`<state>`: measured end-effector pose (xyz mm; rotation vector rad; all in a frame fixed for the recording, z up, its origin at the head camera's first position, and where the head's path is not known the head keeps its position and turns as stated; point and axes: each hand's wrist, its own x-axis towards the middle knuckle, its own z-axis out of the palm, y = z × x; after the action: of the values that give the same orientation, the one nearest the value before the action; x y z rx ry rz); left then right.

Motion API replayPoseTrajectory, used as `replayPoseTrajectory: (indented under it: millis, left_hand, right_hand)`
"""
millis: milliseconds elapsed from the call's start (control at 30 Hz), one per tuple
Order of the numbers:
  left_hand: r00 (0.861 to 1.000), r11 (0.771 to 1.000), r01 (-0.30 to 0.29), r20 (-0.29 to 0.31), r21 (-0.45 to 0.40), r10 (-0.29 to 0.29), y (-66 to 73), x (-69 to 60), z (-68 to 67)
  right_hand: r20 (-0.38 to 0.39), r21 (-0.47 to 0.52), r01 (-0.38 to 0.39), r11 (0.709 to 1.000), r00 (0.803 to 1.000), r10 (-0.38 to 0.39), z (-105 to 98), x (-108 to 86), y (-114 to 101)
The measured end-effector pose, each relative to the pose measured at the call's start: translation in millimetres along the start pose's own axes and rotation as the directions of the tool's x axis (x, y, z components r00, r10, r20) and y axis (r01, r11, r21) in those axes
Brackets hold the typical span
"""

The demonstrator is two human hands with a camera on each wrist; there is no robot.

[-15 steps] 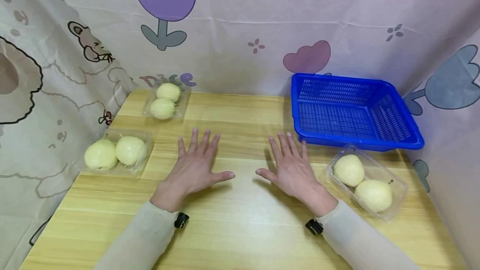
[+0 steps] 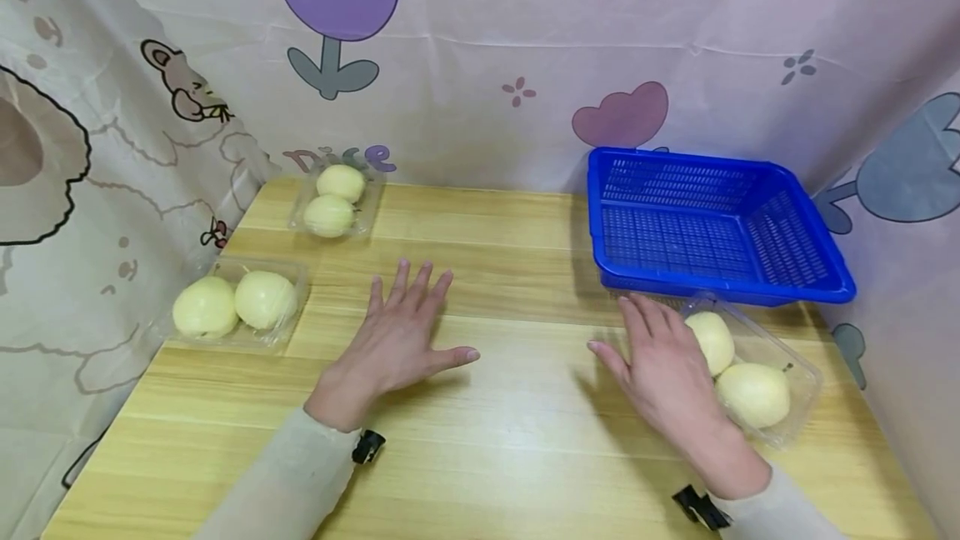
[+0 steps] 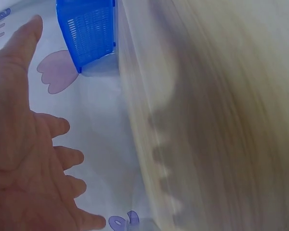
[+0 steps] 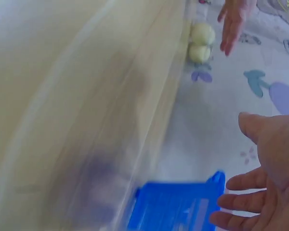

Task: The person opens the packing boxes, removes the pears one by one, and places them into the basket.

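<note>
My left hand (image 2: pixel 393 344) hovers over the middle-left of the table, fingers spread and holding nothing; its palm also shows in the left wrist view. My right hand (image 2: pixel 667 373) has its fingers straight and thumb out to the side. It is beside the right clear plastic box (image 2: pixel 798 386) and hides part of it; whether they touch I cannot tell. Two pale yellow-green pears (image 2: pixel 753 395) lie in that box. Behind stands a blue plastic basket (image 2: pixel 720 286) with perforated walls and nothing inside.
Two more clear boxes with two pears each are at the left: one box (image 2: pixel 296 307) near the left edge, another box (image 2: pixel 371 211) at the back. A patterned cloth (image 2: pixel 480 123) hangs behind and beside the wooden table (image 2: pixel 510 440).
My right hand has moved right, toward the right box, and its fingers have drawn closer together. The left hand stays nearly in place. The boxes and basket have not moved on the table.
</note>
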<state>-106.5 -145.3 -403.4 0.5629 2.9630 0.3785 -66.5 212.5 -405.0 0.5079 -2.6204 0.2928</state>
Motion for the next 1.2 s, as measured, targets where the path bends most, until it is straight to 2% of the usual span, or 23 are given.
replayPoseTrajectory:
  millis: [133,200,300,367,467,500,733,800,1200]
  left_hand:
    - [1.000,0.999,-0.017,0.015,-0.041,0.018,2.6,-1.7,2.1]
    - [0.999,0.997,-0.029,0.028,-0.067,0.031,3.1,-2.5,4.7]
    - [0.996,0.991,-0.050,0.065,-0.121,0.058,3.9,-2.3,10.1]
    - [0.992,0.985,-0.060,0.096,-0.164,0.076,4.0,-2.0,14.0]
    - [0.987,0.973,-0.070,0.124,-0.218,0.099,4.0,-1.0,18.4]
    - [0.986,0.971,-0.073,0.128,-0.228,0.104,3.8,-0.5,19.5]
    - [0.983,0.963,-0.091,0.134,-0.255,0.128,3.6,3.2,24.0]
    - [0.982,0.961,-0.095,0.134,-0.260,0.133,4.0,3.7,23.8]
    - [0.984,0.951,-0.083,0.124,-0.296,0.125,5.2,3.5,22.7]
  right_hand:
    - [-0.056,-0.042,-0.065,0.997,0.996,0.063,-6,-16.0,12]
    - [-0.051,-0.065,-0.114,0.991,0.993,0.110,-7,-22.1,16]
    - [0.033,-0.068,-0.227,0.972,0.973,0.229,-7,-28.2,18]
    - [0.113,-0.062,-0.298,0.953,0.946,0.303,-7,-30.3,17]
    - [0.193,-0.048,-0.363,0.931,0.911,0.365,-6,-31.9,13]
    - [0.200,-0.043,-0.365,0.930,0.909,0.366,-6,-32.5,11]
    - [0.165,-0.038,-0.293,0.955,0.941,0.295,-3,-37.1,-5]
    - [0.175,-0.035,-0.280,0.959,0.943,0.281,-3,-38.1,-11]
    - [0.303,-0.013,-0.222,0.975,0.928,0.215,4,-26.9,-50]
